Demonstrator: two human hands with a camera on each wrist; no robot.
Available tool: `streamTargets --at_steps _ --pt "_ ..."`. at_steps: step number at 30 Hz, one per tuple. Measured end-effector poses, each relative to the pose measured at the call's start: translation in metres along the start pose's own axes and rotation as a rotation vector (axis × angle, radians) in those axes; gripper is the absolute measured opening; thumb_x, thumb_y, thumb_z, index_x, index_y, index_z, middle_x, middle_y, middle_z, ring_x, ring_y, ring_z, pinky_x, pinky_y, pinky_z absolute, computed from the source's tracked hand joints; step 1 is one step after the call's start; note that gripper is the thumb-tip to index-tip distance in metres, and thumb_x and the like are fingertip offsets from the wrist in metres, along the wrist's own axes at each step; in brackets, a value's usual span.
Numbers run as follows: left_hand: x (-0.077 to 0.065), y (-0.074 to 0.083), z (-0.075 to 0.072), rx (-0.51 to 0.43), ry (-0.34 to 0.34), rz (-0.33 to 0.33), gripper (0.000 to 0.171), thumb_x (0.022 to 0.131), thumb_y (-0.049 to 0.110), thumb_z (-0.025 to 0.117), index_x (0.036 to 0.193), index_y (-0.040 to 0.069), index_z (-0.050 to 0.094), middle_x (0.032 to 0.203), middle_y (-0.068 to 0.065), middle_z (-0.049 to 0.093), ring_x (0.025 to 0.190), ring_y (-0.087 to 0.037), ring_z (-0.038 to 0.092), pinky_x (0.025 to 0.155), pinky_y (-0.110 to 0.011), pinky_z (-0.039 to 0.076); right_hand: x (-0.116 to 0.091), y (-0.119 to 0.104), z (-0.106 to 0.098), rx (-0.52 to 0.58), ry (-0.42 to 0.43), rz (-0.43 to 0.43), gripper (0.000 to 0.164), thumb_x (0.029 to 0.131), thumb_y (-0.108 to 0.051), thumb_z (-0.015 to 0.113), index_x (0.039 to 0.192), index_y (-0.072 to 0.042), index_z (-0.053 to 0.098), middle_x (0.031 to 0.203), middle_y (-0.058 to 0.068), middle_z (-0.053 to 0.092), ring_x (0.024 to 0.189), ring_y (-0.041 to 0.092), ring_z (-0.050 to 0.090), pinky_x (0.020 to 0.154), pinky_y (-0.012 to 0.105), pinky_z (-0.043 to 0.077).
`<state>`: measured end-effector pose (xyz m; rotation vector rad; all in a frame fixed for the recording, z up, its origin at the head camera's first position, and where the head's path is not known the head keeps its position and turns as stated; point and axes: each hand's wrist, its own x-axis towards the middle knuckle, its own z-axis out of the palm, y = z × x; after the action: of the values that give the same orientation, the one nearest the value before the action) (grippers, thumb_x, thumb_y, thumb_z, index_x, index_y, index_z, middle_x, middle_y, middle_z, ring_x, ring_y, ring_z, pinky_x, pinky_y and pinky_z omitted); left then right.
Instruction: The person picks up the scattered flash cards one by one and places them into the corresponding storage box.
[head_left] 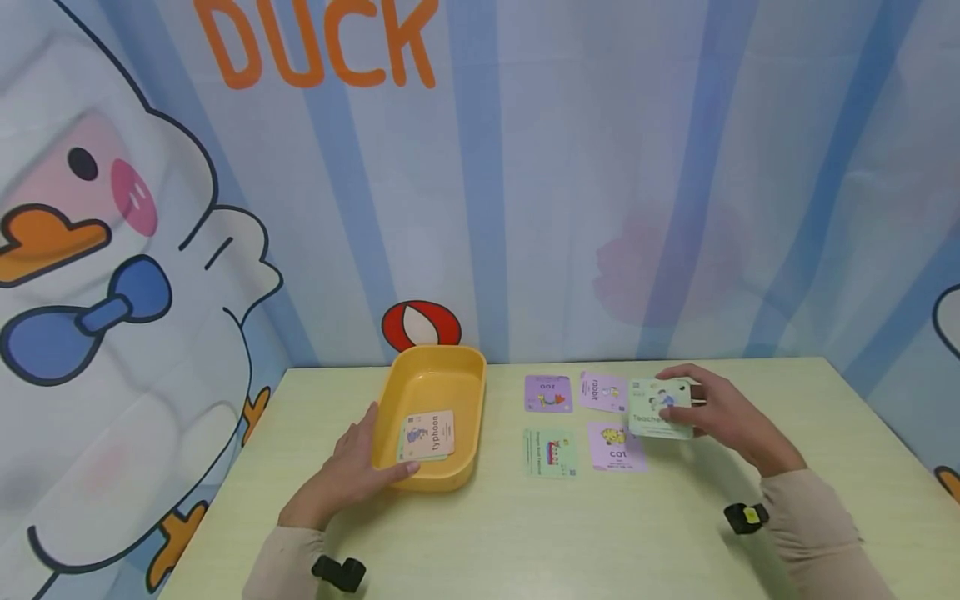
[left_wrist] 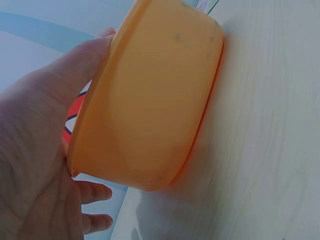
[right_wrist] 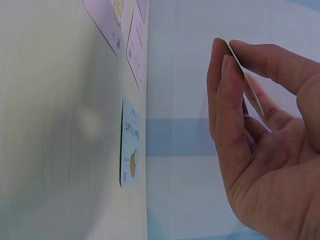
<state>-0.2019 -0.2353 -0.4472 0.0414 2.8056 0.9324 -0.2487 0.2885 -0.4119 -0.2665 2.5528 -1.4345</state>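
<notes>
My right hand [head_left: 716, 412] pinches a pale green "Teacher" card [head_left: 647, 417] between thumb and fingers, raised off the table; the right wrist view shows this card [right_wrist: 255, 95] edge-on. My left hand [head_left: 352, 467] rests against the near left corner of a yellow plastic tray [head_left: 476, 425], its thumb at the near rim and its fingers along the left side. Inside the tray lies a "typhoon" card [head_left: 435, 437] on top of a greenish card. A blue fruit card [right_wrist: 131, 142] lies on the table below my right hand, hidden in the head view.
Between tray and right hand lie a purple card [head_left: 548, 393], a "rabbit" card [head_left: 602, 392], a "cat" card [head_left: 617, 447] and a green "Dragon Boat Festival" card [head_left: 551, 454]. Behind the pale table [head_left: 480, 542] hangs a striped duck-print curtain [head_left: 555, 183].
</notes>
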Motion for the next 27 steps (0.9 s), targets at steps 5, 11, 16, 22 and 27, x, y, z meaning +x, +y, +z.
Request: streamTargets --at_steps 5,11,16,22,27 --pt "0.0 0.0 0.0 0.005 -0.004 -0.013 0.128 0.08 0.07 0.072 0.163 0.01 -0.004 0.17 -0.018 0.007 0.154 -0.047 0.002 0.115 -0.075 0.014 0.002 -0.002 0.003 0.012 -0.002 -0.02 0.065 0.095 -0.022 0.073 0.15 -0.008 0.041 0.128 0.026 0.061 0.097 0.027 0.067 0.074 0.038 0.058" --pt "0.002 -0.001 0.001 0.004 -0.003 -0.018 0.128 0.08 0.07 0.071 0.163 0.01 -0.004 0.17 -0.018 0.007 0.154 -0.047 0.002 0.115 -0.075 0.014 0.007 -0.006 0.008 0.018 -0.007 -0.038 0.063 0.095 -0.021 0.072 0.149 -0.009 0.042 0.129 0.026 0.061 0.098 0.026 0.067 0.074 0.038 0.058" --pt "0.002 -0.002 0.001 0.008 -0.001 -0.012 0.129 0.08 0.071 0.071 0.163 0.01 -0.005 0.17 -0.018 0.007 0.154 -0.047 0.002 0.115 -0.075 0.014 0.012 -0.012 0.013 -0.003 0.004 -0.027 0.064 0.095 -0.021 0.073 0.15 -0.009 0.043 0.128 0.024 0.062 0.099 0.026 0.067 0.076 0.037 0.057" --pt "0.003 -0.003 0.001 0.009 0.003 -0.004 0.128 0.08 0.071 0.071 0.163 0.011 -0.005 0.17 -0.017 0.006 0.154 -0.047 0.002 0.114 -0.076 0.015 0.017 -0.016 0.019 0.01 0.005 -0.048 0.062 0.094 -0.019 0.073 0.149 -0.01 0.045 0.126 0.024 0.063 0.097 0.026 0.069 0.075 0.038 0.057" --pt "0.002 -0.002 0.001 0.005 0.003 -0.003 0.128 0.08 0.07 0.071 0.163 0.01 -0.005 0.17 -0.017 0.006 0.154 -0.047 0.002 0.115 -0.076 0.015 0.02 -0.021 0.026 0.027 -0.004 -0.064 0.059 0.095 -0.018 0.072 0.147 -0.011 0.046 0.124 0.023 0.064 0.096 0.025 0.068 0.074 0.038 0.057"
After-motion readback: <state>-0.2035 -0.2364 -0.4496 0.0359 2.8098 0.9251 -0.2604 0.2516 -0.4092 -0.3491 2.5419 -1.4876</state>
